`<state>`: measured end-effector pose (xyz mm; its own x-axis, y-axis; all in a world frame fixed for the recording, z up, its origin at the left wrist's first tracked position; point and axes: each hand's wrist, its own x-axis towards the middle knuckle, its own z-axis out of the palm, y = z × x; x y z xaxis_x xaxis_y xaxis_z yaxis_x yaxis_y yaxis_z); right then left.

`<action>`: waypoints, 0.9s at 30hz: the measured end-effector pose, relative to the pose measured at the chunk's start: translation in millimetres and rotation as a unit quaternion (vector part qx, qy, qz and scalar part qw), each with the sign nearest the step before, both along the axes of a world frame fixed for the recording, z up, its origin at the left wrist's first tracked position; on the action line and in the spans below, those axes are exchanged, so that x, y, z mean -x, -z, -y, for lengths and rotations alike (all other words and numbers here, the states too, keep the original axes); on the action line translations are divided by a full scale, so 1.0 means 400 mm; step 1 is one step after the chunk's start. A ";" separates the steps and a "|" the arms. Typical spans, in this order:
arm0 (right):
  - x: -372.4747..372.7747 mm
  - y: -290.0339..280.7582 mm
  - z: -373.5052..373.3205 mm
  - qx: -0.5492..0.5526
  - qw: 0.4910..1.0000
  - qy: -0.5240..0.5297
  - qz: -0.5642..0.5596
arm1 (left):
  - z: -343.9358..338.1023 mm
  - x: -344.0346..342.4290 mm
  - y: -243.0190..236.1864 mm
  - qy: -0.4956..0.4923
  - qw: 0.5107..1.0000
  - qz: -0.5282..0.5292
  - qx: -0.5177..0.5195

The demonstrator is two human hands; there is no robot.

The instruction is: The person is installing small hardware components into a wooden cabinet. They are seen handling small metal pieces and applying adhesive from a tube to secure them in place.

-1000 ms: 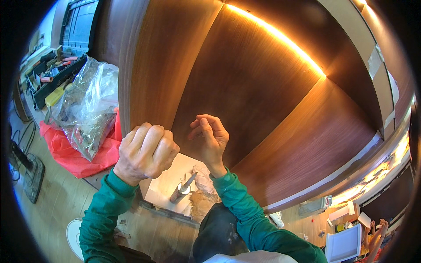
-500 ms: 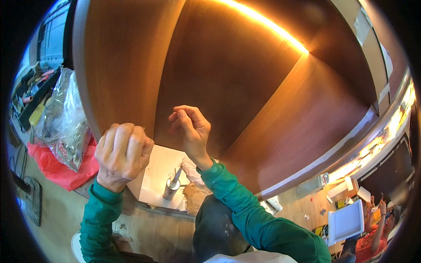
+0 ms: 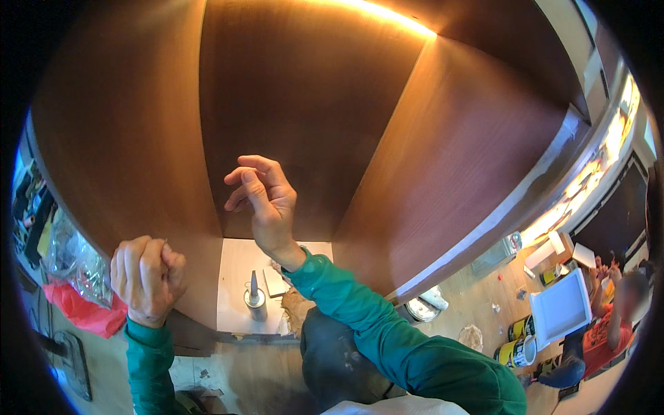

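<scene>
My left hand (image 3: 147, 282) is closed, its knuckles up, beside the front edge of the cabinet's brown left panel (image 3: 131, 173). Whatever its fingers may hold is hidden. Inside the cabinet, in front of the dark back panel (image 3: 297, 111), my right hand (image 3: 270, 207) is raised with its fingers loosely bent and apart, holding nothing I can see. Below it, on the white cabinet floor (image 3: 232, 290), stands a sealant cartridge (image 3: 256, 306) with its nozzle pointing up. Next to the cartridge are a small white block (image 3: 275, 282) and a crumpled brown rag or paper (image 3: 297, 311).
A strip light (image 3: 394, 17) glows at the top. On the left lie a clear plastic bag (image 3: 76, 259) and a red plastic bag (image 3: 86, 310). To the right are buckets (image 3: 515, 351), a white tray (image 3: 561, 308) and a person in a red shirt (image 3: 609, 328) on the wooden floor.
My view has shifted, showing more of the cabinet floor. Both hands sit further left in the picture, the left one lower. The right hand's fingers have spread slightly.
</scene>
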<state>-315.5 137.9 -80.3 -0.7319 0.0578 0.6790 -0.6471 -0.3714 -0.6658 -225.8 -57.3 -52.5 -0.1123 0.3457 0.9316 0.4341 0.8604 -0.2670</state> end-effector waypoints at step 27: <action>0.008 -0.550 -0.272 0.257 0.907 0.058 -0.329 | -0.003 -0.012 -0.004 0.020 0.999 0.037 -0.008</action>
